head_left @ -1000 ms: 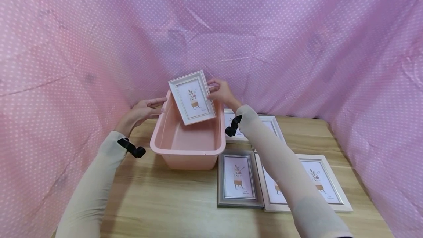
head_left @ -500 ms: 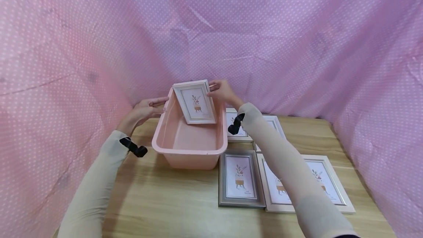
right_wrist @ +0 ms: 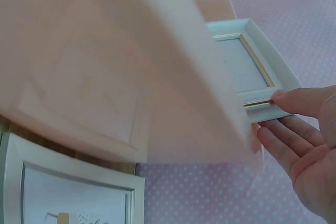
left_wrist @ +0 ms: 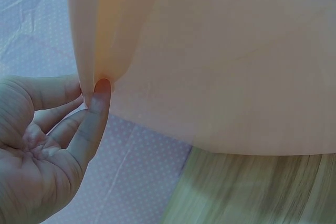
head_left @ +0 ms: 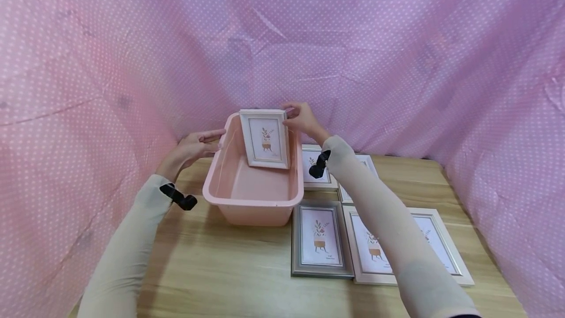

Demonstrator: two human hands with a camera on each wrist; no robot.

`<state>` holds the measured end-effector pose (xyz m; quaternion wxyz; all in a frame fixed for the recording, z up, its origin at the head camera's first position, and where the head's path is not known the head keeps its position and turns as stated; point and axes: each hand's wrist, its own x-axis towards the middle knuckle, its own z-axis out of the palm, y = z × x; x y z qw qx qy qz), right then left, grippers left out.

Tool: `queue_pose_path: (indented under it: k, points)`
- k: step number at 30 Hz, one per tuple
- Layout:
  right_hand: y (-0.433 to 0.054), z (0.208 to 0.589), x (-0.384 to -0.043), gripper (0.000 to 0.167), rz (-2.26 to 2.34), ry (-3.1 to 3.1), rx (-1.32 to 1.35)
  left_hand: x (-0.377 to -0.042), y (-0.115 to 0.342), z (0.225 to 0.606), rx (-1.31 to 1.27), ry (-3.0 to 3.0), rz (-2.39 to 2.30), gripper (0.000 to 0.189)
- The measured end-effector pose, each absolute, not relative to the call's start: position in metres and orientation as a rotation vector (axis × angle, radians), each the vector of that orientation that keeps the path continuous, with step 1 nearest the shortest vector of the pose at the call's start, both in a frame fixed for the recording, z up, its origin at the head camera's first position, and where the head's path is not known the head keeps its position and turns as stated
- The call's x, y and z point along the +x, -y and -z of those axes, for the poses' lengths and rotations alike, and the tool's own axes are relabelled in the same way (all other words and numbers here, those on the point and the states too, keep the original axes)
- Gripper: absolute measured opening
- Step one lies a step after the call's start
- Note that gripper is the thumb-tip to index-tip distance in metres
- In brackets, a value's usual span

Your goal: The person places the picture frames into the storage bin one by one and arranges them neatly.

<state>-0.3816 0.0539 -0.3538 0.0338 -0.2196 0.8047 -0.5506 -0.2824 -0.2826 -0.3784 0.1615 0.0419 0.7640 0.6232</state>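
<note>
A white picture frame (head_left: 266, 142) with a potted-plant print stands tilted in the back part of a pink plastic basin (head_left: 212, 180). My right hand (head_left: 304, 120) pinches its upper right edge, thumb (right_wrist: 294, 98) on the front and fingers behind. More pale edge shows behind its top; whether that is a second frame I cannot tell. At the basin's left side, my left hand (head_left: 192, 147) pinches the rim between thumb and fingers, as the left wrist view (left_wrist: 58, 129) shows. The frame's lower part shows faintly through the basin wall in the right wrist view.
On the wooden table (head_left: 229, 269), right of the basin, lie a grey-brown picture frame (head_left: 296, 239) and several pale ones, including one (head_left: 320, 185) close to the basin. My right forearm covers some of them. Pink dotted cloth (head_left: 282, 38) hangs behind and at both sides.
The white frame has come down into the basin and straightened from a slant, shifting a little right, with my right hand on its edge throughout. My left hand stays on the rim.
</note>
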Motion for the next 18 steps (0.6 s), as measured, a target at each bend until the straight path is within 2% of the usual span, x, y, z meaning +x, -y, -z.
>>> queue_pose_path:
  k: [18]
  points:
    - [-0.068, 0.368, -0.383, 0.041, 1.733, -2.479, -0.749, -0.282, 0.285, 0.38, 0.144, -2.186, -1.786, 0.066]
